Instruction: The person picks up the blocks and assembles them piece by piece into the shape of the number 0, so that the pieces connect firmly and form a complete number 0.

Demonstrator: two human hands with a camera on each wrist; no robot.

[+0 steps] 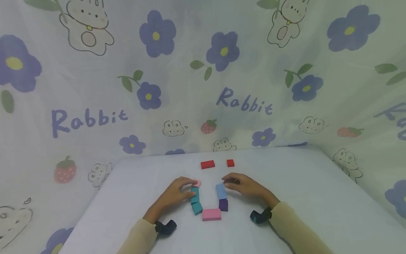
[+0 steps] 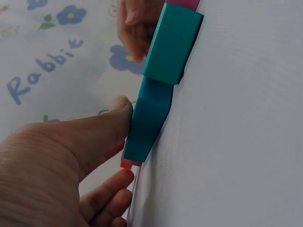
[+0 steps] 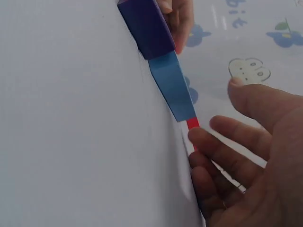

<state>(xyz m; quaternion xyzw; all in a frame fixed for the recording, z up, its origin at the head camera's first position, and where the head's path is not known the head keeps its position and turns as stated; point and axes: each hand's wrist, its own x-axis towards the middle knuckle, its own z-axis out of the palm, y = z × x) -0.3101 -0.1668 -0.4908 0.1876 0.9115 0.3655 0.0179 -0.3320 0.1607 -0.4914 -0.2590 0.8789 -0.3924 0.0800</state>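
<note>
A U-shaped line of blocks lies on the table. My left hand [image 1: 177,190] reaches its left side, index fingertip at a small pink block [image 1: 197,183] and thumb against the long teal block [image 2: 150,120]. A shorter teal block [image 2: 173,43] sits at the near end of that long one. On the other side, my right hand [image 1: 242,184] has its fingertips close by the far end of the light blue block [image 1: 221,191]. Its thumb is spread away from the fingers, with nothing between them. A dark purple block [image 3: 147,27] adjoins the light blue one.
A larger pink block [image 1: 211,214] forms the near, bottom part of the U. Farther back lie a long red block [image 1: 207,164] and a small red block [image 1: 230,163]. A patterned curtain [image 1: 184,106] hangs behind the white table [image 1: 158,169].
</note>
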